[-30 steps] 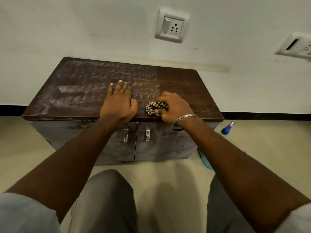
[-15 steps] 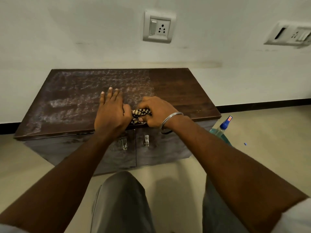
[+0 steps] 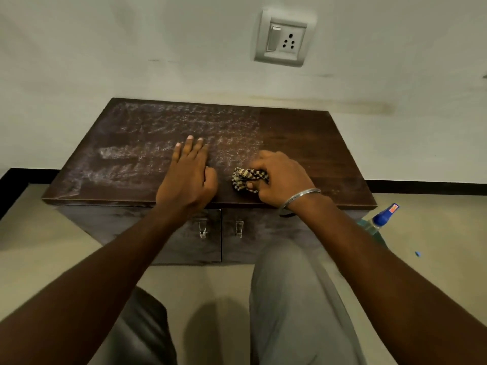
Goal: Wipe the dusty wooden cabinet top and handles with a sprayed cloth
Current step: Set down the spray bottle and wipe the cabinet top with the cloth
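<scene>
A low dark wooden cabinet (image 3: 311,138) stands against the wall. The left and middle of its top are grey with dust; the right third is clean and dark. My left hand (image 3: 188,177) lies flat on the top near the front edge, fingers together. My right hand (image 3: 282,177) is closed on a bunched striped cloth (image 3: 246,177), pressed to the top just right of my left hand. Two small metal handles (image 3: 203,229) (image 3: 239,228) hang on the dusty doors below.
A spray bottle (image 3: 383,216) with a blue cap stands on the floor at the cabinet's right corner. A wall socket (image 3: 284,38) is above the cabinet. My knees (image 3: 292,285) are close in front of the doors. Beige floor runs either side.
My right hand slid the cloth left to my left hand along the front edge, then back right a little. My left hand has stayed in place. The camera view shifted.
</scene>
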